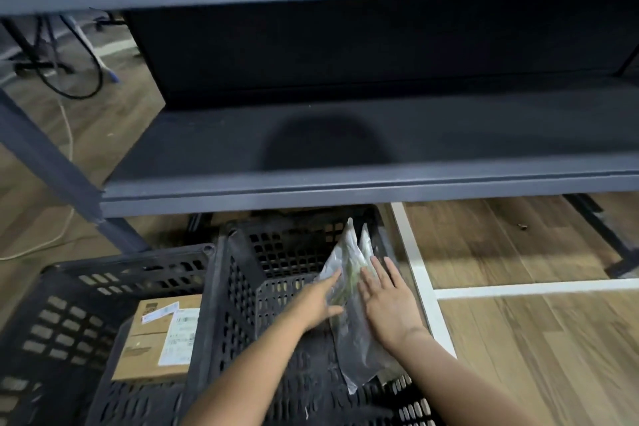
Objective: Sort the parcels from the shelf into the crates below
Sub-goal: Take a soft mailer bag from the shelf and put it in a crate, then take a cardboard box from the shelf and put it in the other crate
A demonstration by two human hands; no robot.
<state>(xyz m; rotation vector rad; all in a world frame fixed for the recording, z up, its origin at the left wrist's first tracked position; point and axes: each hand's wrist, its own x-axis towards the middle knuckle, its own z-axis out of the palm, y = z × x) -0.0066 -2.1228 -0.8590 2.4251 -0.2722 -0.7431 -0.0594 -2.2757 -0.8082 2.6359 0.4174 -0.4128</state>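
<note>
Two hands press grey plastic parcels inside the right-hand crate under the shelf.

The left hand [320, 304] lies flat with its fingers together and its thumb out, on the left face of a grey plastic parcel [352, 328]; the right hand [389, 301] is spread, palm down, on the right face of the same parcel, so the parcel stands on edge between them. A second grey parcel [366, 242] leans just beyond the right hand's fingertips, against the crate wall. Both lie in the black slotted crate [242, 287] beneath the hands. To the left of the left hand, a second black crate [69, 304] holds a labelled cardboard box [152, 346]. Above and beyond both hands runs the dark grey shelf [345, 149].
</note>
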